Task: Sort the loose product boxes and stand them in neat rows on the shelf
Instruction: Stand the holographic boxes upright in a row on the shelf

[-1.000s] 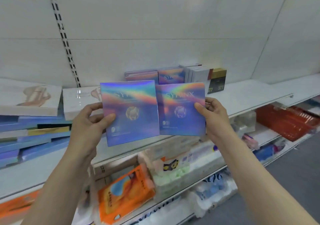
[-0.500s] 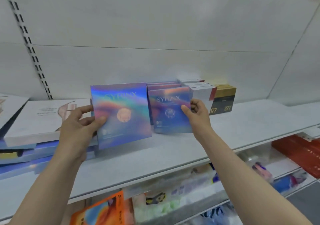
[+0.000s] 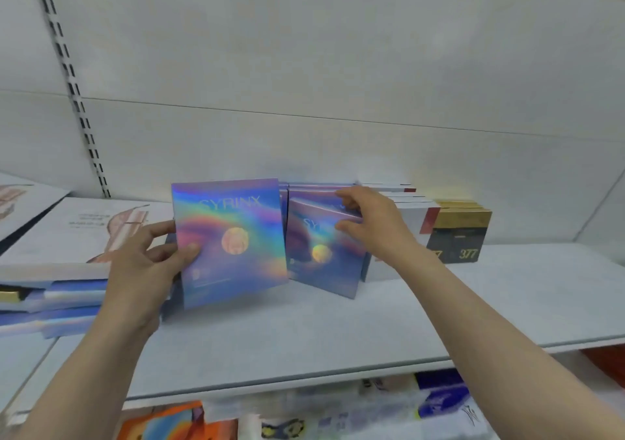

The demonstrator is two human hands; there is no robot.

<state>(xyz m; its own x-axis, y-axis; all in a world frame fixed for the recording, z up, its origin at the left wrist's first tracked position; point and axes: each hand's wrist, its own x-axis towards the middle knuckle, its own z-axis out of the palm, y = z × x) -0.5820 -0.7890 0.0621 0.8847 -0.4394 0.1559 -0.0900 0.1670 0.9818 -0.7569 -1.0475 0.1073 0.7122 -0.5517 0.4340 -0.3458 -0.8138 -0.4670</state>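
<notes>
My left hand (image 3: 148, 263) grips a flat holographic box (image 3: 233, 240) by its left edge and holds it upright just above the white shelf (image 3: 304, 338). My right hand (image 3: 368, 223) pinches the top right corner of a second holographic box (image 3: 321, 250), which stands tilted on the shelf against a row of like boxes (image 3: 314, 189) behind it. To the right of that row stand white boxes (image 3: 406, 216) and black-and-gold boxes (image 3: 463, 233).
A loose pile of flat white and blue boxes (image 3: 61, 270) lies at the left of the shelf. A slotted upright (image 3: 71, 81) runs up the back wall. Packaged goods (image 3: 189, 422) fill the lower shelf. Bare shelf surface stretches to the right.
Both hands have carried the holographic boxes forward to the shelf. The right box now rests tilted against the standing row, and the right hand has shifted to its top corner.
</notes>
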